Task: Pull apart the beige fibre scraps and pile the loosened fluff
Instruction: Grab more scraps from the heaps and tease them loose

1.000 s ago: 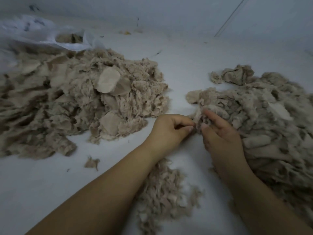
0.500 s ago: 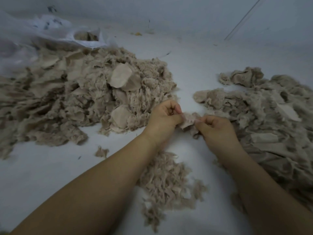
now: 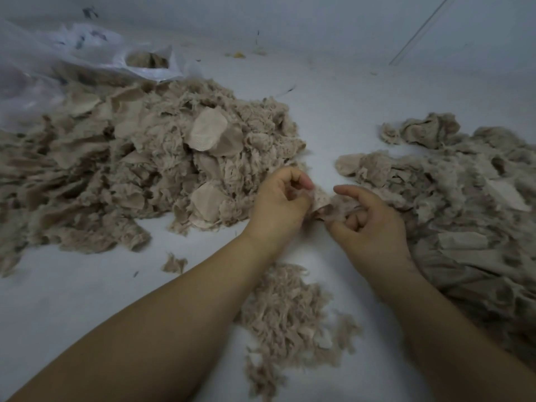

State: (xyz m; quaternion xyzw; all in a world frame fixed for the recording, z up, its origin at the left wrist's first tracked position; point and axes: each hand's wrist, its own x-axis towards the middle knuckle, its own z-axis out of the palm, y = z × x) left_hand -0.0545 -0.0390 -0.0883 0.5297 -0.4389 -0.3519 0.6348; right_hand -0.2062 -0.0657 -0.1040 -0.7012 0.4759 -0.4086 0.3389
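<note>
Scrap point(image 3: 326, 206) pinched between left hand point(image 3: 278, 207) and right hand point(image 3: 374, 224) | fingers curled | contact edges blurred

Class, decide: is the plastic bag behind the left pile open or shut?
Open: the plastic bag's mouth gapes, showing beige scraps inside.

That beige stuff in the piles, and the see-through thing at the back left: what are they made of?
The scrap pinched between left hand and right hand looks like thin, matte woven or knitted textile: its edges fray into fuzzy fibres. The bag seems to be thin plastic film, translucent, crinkled and slightly glossy.
</note>
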